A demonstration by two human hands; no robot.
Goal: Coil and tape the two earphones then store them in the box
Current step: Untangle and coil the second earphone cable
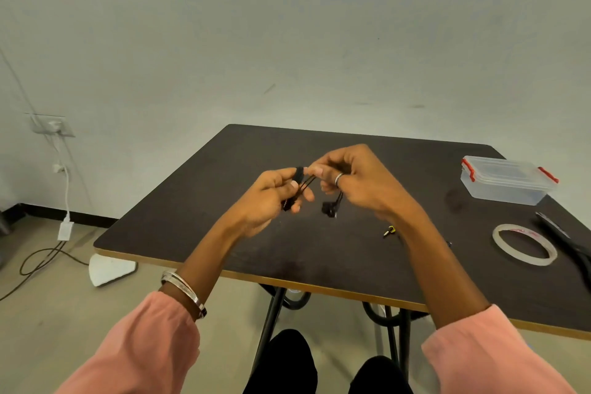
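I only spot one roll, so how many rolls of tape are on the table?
1: the tape roll lies flat on the table near its right edge, between the clear box and the scissors.

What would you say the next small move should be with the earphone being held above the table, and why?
Probably another wrap of cable. The left hand pinches a small black bundle of the earphone, while the right hand holds the strands leading off it, and the earbuds hang loose below. The tape roll lies untouched and the box is shut.
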